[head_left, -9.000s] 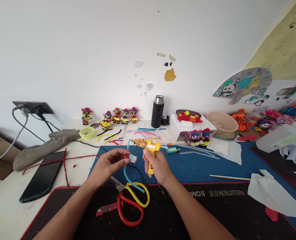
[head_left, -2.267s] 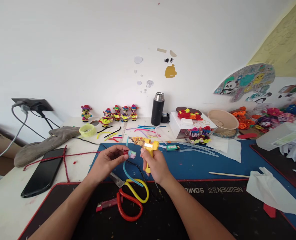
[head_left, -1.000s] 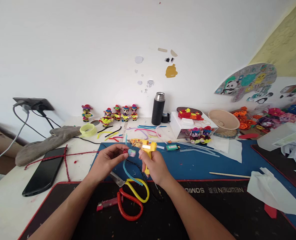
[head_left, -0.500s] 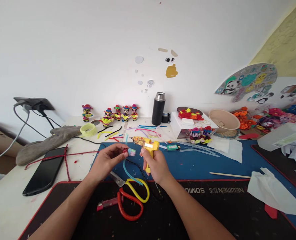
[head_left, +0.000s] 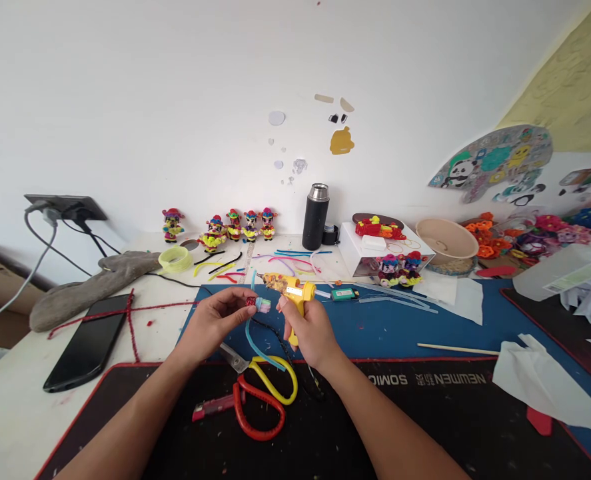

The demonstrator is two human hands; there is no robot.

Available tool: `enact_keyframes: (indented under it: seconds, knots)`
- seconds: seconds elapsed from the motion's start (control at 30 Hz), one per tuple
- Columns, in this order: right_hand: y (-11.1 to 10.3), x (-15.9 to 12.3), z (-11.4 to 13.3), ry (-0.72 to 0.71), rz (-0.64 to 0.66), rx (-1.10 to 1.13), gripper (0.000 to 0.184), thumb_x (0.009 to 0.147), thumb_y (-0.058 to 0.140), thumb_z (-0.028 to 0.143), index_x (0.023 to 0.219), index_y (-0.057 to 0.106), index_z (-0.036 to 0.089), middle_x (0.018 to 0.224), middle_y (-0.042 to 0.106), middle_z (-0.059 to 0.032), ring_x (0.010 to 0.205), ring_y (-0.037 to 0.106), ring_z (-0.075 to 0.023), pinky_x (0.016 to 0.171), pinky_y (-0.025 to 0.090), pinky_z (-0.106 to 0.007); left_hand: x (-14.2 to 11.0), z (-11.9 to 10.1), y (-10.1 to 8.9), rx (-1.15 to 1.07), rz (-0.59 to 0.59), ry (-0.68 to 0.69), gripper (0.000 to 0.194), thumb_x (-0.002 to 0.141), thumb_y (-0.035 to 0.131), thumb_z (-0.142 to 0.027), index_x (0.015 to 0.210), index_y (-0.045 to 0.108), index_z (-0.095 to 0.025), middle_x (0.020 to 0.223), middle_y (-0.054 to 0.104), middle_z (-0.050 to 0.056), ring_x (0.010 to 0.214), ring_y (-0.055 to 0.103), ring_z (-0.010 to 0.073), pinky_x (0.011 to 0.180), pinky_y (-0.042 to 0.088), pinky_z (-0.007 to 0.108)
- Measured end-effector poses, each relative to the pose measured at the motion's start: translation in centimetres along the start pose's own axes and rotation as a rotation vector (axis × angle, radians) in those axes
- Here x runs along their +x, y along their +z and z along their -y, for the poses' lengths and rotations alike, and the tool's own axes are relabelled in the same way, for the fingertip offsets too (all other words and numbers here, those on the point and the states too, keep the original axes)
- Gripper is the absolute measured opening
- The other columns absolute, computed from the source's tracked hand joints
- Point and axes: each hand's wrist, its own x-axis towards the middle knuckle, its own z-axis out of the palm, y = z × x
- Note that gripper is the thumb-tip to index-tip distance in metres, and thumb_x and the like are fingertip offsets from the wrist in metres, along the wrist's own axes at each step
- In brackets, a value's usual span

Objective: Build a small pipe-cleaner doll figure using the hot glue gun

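My left hand [head_left: 220,320] pinches a small roll of pipe cleaner [head_left: 262,305], red at the fingers and pale blue, green and pink at its right end. A light blue pipe cleaner strip [head_left: 255,343] trails from the roll, up and down. In my right hand [head_left: 308,327] is a yellow hot glue gun [head_left: 295,291], its stained nozzle pointing left, close above the roll. A clear glue stick [head_left: 322,293] sticks out of its back. Below my hands lie scissors [head_left: 260,407] with one red and one yellow handle, and a red lighter [head_left: 215,407].
Several pipe cleaner dolls [head_left: 215,233] stand along the wall. A black flask [head_left: 316,220] and a white box [head_left: 350,250] are at the back. To the left are a phone [head_left: 88,347], driftwood [head_left: 90,280] and tape [head_left: 175,260]; a wooden stick [head_left: 455,349] and tissue [head_left: 535,387] lie right.
Hardly anything differs. The whole view has shifted very slightly; both hands keep the same hold, with the glue gun's nozzle still above the roll.
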Motion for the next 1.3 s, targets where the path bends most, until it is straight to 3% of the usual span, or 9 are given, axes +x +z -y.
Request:
enact_keyframes:
  seconds: [0.87, 1.3]
  knots:
    - [-0.02, 0.05, -0.32, 0.003, 0.009, -0.039, 0.053, 0.091, 0.063, 0.068, 0.069, 0.062, 0.020, 0.045, 0.051, 0.0022, 0.037, 0.046, -0.0116, 0.040, 0.036, -0.024, -0.10, 0.05, 0.10, 0.048, 0.047, 0.030, 0.047, 0.074, 0.089, -0.058, 0.100, 0.079, -0.020, 0.091, 0.081, 0.008, 0.083, 0.074, 0.0255, 0.077, 0.061, 0.036]
    - [0.01, 0.06, -0.57, -0.008, 0.009, -0.053, 0.052, 0.092, 0.063, 0.066, 0.068, 0.064, 0.020, 0.044, 0.052, 0.0017, 0.036, 0.044, -0.0117, 0.040, 0.035, -0.025, -0.13, 0.18, 0.08, 0.022, 0.044, 0.027, 0.043, 0.076, 0.088, -0.054, 0.101, 0.078, -0.021, 0.089, 0.081, 0.006, 0.082, 0.073, 0.0235, 0.078, 0.060, 0.034]
